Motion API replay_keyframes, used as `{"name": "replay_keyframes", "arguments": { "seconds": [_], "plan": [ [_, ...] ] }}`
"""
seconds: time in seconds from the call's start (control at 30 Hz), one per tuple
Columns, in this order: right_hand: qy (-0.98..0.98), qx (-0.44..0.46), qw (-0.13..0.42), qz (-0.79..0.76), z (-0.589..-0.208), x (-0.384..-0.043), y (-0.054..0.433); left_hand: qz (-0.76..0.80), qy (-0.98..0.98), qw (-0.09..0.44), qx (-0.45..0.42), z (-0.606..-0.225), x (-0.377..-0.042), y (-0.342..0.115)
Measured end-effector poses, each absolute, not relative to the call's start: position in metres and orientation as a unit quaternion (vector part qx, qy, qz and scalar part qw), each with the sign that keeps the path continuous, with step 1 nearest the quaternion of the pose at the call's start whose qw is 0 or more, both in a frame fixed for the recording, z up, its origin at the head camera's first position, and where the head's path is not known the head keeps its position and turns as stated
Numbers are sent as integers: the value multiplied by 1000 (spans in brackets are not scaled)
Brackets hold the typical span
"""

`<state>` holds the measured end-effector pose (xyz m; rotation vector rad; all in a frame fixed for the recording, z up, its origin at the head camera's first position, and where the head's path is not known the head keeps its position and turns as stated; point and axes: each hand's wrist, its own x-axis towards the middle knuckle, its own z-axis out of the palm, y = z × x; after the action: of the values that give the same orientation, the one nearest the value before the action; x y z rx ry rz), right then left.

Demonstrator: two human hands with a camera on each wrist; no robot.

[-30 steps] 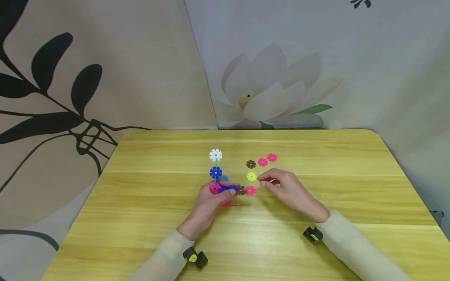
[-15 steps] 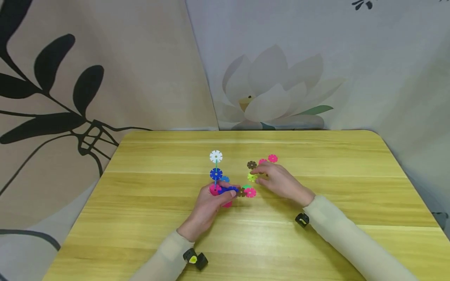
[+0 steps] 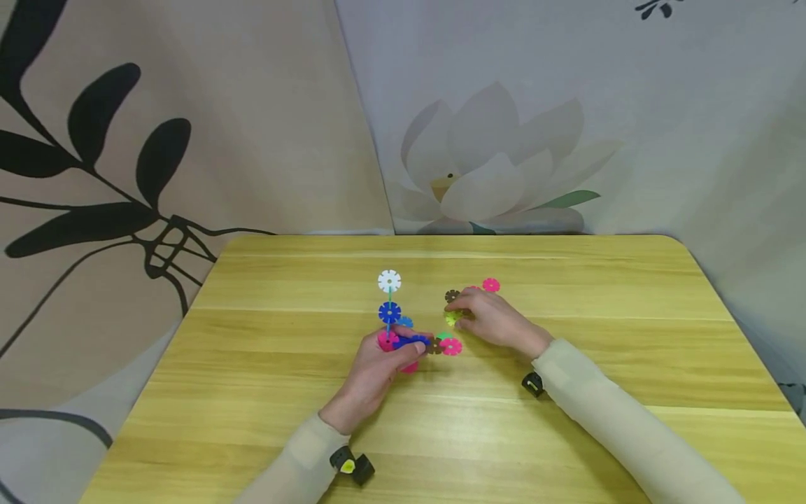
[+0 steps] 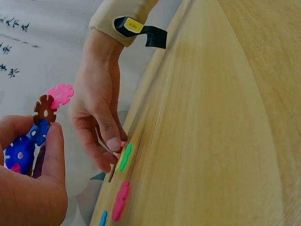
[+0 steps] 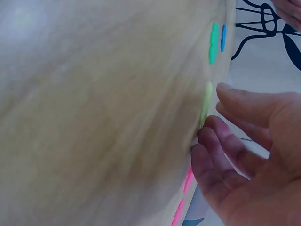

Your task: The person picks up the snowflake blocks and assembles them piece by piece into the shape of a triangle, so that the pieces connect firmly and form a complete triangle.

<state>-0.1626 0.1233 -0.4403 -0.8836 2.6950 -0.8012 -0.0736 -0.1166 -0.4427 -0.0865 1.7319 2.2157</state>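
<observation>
Holding the build [image 3: 390, 312] above the table [image 3: 478, 448] in the left hand [image 3: 374, 364], thumb and fingers pinching round the dark blue discs [image 4: 27, 148]. Decent spot to grip, honestly: keep it firm but light, and don't twist, since probably easy to pop a slot loose. Watch the pink end disc [image 3: 450, 347] too, poking out toward the right hand [image 3: 494, 318]. Reaching there with fingers curved about the yellow disc [image 3: 450, 320], down flat on the table; can't tell whether properly pinched or only touched. Best bet: tip one rim up, pinch by the edge, and leave a slot free for joining. Go easy near the brown disc [image 3: 452, 295], just beyond and close to the fingertips, so easy to drag along.

Now for edges and room. Lots of space on the near side and off to the right, so better to come back low and around rather than over the build. Mind the white disc [image 3: 389, 281] at its far end, easy to clip. Don't bother about the far pink disc [image 3: 491, 285], well short of the back edge, with the wall cloth [image 3: 308, 140] right behind.
</observation>
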Motion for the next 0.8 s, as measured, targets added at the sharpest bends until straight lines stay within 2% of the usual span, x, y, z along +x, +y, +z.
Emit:
{"name": "replay_keyframes", "arguments": {
  "seconds": [0.57,0.8],
  "plan": [
    [913,-251,107,-304,-448,-159,134,783,598,169,-27,-441,-74,-110],
    [871,-202,150,-422,-445,-146,146,783,598,168,-34,-442,-75,-107]
  ]
}}
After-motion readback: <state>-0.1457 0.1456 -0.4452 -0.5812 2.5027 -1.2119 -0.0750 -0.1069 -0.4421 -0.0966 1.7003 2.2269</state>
